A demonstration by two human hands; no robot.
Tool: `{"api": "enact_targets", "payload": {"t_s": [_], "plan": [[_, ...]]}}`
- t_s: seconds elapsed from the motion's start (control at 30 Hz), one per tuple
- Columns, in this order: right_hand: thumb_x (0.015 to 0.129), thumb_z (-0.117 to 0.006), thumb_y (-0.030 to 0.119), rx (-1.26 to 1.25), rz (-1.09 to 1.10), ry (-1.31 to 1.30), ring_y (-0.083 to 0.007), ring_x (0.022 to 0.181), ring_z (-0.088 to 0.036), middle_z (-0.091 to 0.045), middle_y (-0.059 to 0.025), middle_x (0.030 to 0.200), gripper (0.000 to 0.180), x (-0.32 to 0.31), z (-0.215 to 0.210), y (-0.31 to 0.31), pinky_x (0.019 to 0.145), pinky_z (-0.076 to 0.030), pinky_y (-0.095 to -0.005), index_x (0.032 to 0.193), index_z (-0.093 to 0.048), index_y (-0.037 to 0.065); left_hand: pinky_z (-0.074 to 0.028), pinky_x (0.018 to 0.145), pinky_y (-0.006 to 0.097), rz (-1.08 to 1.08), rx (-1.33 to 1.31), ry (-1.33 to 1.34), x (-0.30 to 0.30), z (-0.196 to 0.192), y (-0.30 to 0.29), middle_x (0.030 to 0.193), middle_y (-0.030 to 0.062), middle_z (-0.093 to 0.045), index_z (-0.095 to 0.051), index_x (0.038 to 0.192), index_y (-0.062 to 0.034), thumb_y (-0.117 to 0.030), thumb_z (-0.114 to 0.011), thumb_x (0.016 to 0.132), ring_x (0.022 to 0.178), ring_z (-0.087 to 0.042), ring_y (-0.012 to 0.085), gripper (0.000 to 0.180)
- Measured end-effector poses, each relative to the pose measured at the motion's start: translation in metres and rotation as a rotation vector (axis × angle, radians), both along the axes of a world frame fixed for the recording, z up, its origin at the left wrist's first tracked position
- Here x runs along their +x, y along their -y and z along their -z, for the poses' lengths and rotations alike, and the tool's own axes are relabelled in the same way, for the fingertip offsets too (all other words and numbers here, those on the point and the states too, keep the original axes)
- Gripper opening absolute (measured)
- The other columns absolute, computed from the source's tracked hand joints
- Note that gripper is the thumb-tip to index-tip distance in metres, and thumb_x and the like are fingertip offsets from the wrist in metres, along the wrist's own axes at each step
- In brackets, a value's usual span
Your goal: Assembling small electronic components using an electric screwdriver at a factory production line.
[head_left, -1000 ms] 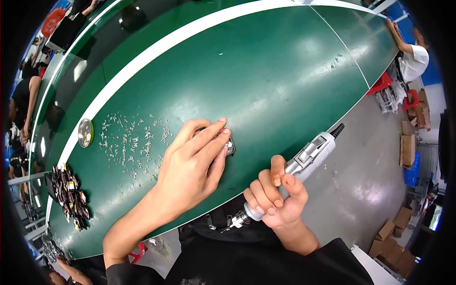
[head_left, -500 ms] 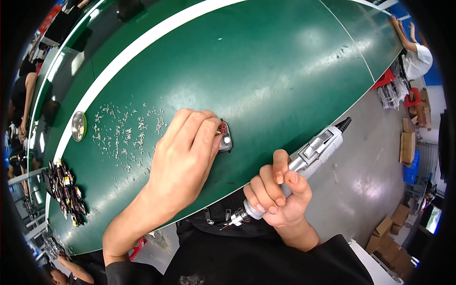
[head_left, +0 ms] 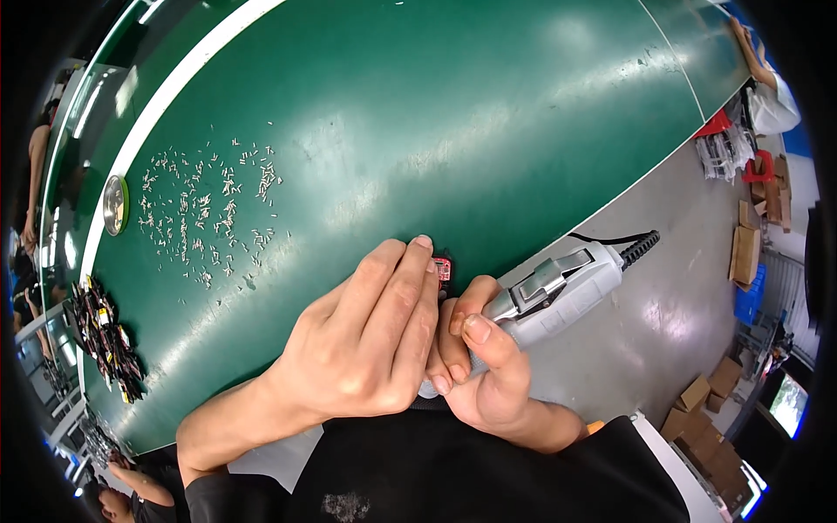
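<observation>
Right hand [head_left: 495, 379] curled round the driver [head_left: 567, 301]; left hand [head_left: 359, 340] bunched, hold hidden, red part [head_left: 444, 270] beside its fingertips. Crowded fingers risked knocking that part askew!

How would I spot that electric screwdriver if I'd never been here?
Find the long green table, then the person's right hand at its near edge. That hand grips the electric screwdriver, a thick light-grey body with a silver lever. Its black cord sets it apart from the small red-and-black item by the left hand.
</observation>
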State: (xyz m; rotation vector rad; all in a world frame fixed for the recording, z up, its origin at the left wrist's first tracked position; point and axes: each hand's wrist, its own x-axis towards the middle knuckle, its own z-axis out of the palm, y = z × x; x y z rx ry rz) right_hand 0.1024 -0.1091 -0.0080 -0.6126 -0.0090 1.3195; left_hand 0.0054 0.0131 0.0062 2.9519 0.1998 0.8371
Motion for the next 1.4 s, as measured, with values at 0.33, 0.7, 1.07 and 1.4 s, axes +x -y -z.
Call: {"api": "enact_targets", "payload": {"t_s": [0.33, 0.7, 1.07, 1.4], "plan": [[0.093, -0.049, 0.016, -0.036, -0.049, 0.060, -0.0141, 0.043, -0.041, -0.040, -0.0032, 0.054, 0.013, 0.002, 0.001, -0.002, 0.044, -0.040, -0.0272, 0.087, -0.044, 0.005, -0.057, 0.070, 0.033, 0.008, -0.003, -0.119, -0.001, -0.005, 0.005, 0.090, 0.0255, -0.064, -0.065, 0.081, 0.0137, -0.006, -0.062, 0.058, 0.083, -0.064, 0.0317, 0.030], [0.099, -0.051, 0.035, 0.394, -0.149, 0.508, -0.0105, 0.042, -0.042, -0.041, 0.0008, 0.054, 0.027, 0.094, -0.039, -0.029, 0.048, -0.040, -0.0284, 0.094, -0.045, 0.009, -0.058, 0.071, 0.038, 0.054, -0.255, -0.272, -0.010, -0.016, 0.002, 0.113, 0.0263, -0.060, -0.062, 0.100, 0.0160, 0.003, -0.067, 0.062, 0.097, -0.062, 0.0353, 0.040], [0.100, -0.044, 0.040, 0.468, -0.089, 0.623, -0.0109, 0.045, -0.044, -0.042, 0.0014, 0.054, 0.032, 0.100, -0.033, -0.061, 0.053, -0.041, -0.0279, 0.092, -0.050, 0.010, -0.058, 0.075, 0.037, 0.045, -0.156, -0.236, -0.011, -0.009, 0.002, 0.108, 0.0254, -0.062, -0.064, 0.098, 0.0153, 0.004, -0.068, 0.063, 0.095, -0.063, 0.0338, 0.037], [0.100, -0.044, 0.039, 0.416, -0.128, 0.613, -0.0103, 0.040, -0.041, -0.040, 0.0023, 0.051, 0.031, 0.101, -0.037, -0.067, 0.050, -0.040, -0.0271, 0.089, -0.050, 0.010, -0.058, 0.076, 0.037, 0.062, -0.172, -0.181, -0.012, -0.003, -0.001, 0.105, 0.0253, -0.064, -0.064, 0.094, 0.0151, 0.001, -0.065, 0.056, 0.093, -0.064, 0.0333, 0.040]]}}
